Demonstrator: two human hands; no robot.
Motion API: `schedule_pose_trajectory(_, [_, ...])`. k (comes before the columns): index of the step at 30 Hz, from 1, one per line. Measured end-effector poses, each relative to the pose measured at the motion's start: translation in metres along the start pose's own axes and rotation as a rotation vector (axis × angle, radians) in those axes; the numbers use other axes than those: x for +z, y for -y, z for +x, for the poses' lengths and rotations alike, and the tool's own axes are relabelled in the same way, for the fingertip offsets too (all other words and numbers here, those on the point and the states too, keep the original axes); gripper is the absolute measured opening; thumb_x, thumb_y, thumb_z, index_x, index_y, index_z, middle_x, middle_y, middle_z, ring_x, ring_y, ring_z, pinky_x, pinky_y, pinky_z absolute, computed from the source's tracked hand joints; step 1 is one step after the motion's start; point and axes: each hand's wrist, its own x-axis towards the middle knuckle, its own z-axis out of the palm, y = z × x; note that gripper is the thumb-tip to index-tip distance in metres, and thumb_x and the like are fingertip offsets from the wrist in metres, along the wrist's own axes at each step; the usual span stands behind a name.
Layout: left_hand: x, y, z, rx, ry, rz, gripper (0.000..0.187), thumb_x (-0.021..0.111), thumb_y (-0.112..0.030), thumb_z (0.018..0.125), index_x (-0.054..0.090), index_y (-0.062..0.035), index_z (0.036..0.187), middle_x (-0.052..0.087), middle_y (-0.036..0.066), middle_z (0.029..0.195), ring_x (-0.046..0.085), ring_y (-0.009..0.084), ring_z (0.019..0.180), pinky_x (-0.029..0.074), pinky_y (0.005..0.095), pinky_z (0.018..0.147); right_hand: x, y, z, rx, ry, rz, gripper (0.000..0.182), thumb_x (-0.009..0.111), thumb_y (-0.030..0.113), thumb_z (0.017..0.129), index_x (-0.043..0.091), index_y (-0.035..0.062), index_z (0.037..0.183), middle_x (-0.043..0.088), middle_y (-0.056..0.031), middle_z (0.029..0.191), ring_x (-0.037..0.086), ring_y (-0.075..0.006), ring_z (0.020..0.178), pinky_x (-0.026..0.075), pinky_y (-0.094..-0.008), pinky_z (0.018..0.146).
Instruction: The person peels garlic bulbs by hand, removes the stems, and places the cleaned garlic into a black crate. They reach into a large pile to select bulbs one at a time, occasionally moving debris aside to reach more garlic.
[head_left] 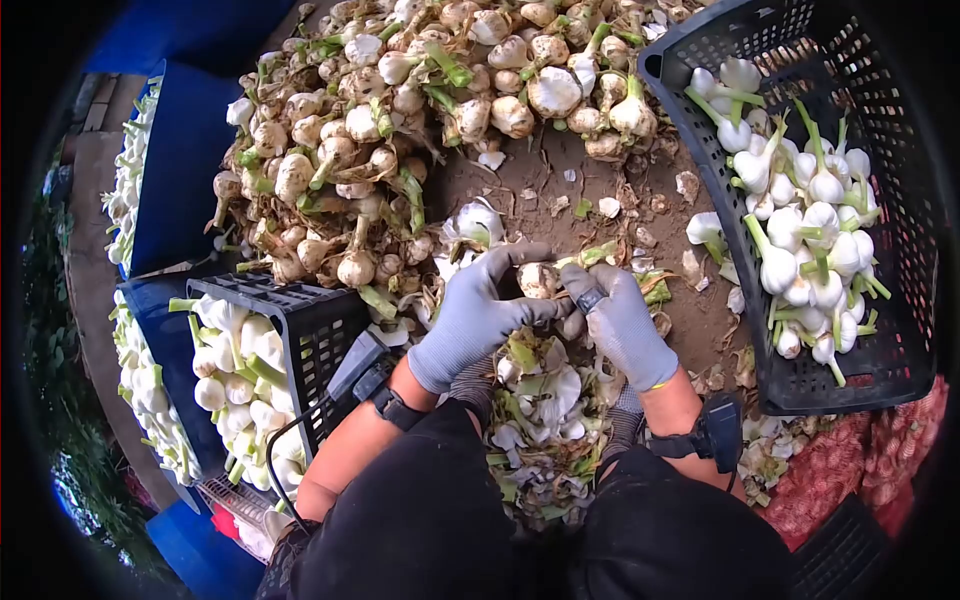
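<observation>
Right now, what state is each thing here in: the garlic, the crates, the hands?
Left hand: gloved, fingers closed on the garlic bulb.
Right hand: gloved, gripping the same bulb.
Garlic bulb: held between both hands, partly peeled.
Unpeeled heap: dirty, skins and stalks on.
Right crate: partly filled with clean white bulbs.
Left crate: holding clean bulbs.
Peelings: loose, piled below the hands.

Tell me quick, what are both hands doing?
Left hand: closed on the garlic bulb.
Right hand: pinching the same garlic bulb.
</observation>
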Motion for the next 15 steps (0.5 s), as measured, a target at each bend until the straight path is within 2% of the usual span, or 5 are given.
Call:
schedule_pose_trajectory(4, [-0.006,-0.004,-0.002,-0.172,0.057,-0.285,0.055,0.083,-0.006,0.074,0.059,-0.0002,0.123,0.065,0.004,0.113,0.06,0.0114,0.1,0.05,0.0273,0.09,-0.003,-0.006,0.0,0.022,0.067,0.093,0.023,0.059,0.014,0.096,0.062,-0.0065,0.105,0.066,-0.0047,0.082,0.06,-0.0086,0.06,0.047,-0.0235,0.055])
schedule_pose_trajectory(7, [-0.005,0.006,-0.002,-0.147,0.064,-0.378,0.054,0.082,-0.005,0.074,0.059,-0.0004,0.124,0.065,0.005,0.112,0.06,0.0115,0.1,0.051,0.0273,0.089,-0.004,-0.011,0.004,-0.275,0.042,-0.123,0.02,0.06,0.012,0.094,0.063,-0.0074,0.1,0.066,-0.0049,0.078,0.06,-0.0092,0.063,0.047,-0.0261,0.056])
schedule_pose_trajectory(11, [-0.007,0.008,-0.003,-0.159,0.13,-0.266,0.054,0.08,-0.004,0.075,0.059,-0.0011,0.125,0.066,0.005,0.109,0.062,0.0116,0.096,0.051,0.0275,0.088,-0.006,-0.008,0.005,0.027,-0.041,-0.184,0.01,0.064,0.006,0.087,0.065,-0.0037,0.086,0.063,-0.0021,0.076,0.05,-0.0055,0.061,0.039,-0.0266,0.052])
schedule_pose_trajectory(14, [-0.007,0.015,-0.006,-0.281,0.185,-0.647,0.057,0.065,-0.037,0.091,0.05,-0.0025,0.134,0.066,0.006,0.105,0.064,0.0117,0.08,0.051,0.0233,0.068,-0.005,-0.034,0.01,-0.176,-0.13,-0.188,0.007,0.062,0.003,0.087,0.066,-0.0021,0.086,0.063,-0.0032,0.081,0.051,-0.0055,0.067,0.041,-0.0274,0.054])
schedule_pose_trajectory(15, [-0.007,0.017,-0.007,-0.352,0.217,-0.86,0.065,0.057,-0.051,0.095,0.046,-0.0028,0.138,0.066,0.007,0.105,0.064,0.012,0.074,0.049,0.022,0.061,-0.004,-0.022,0.004,-0.423,-0.204,-0.461,0.01,0.064,0.006,0.086,0.062,-0.0034,0.085,0.061,-0.0085,0.079,0.054,-0.0098,0.069,0.043,-0.0295,0.059])
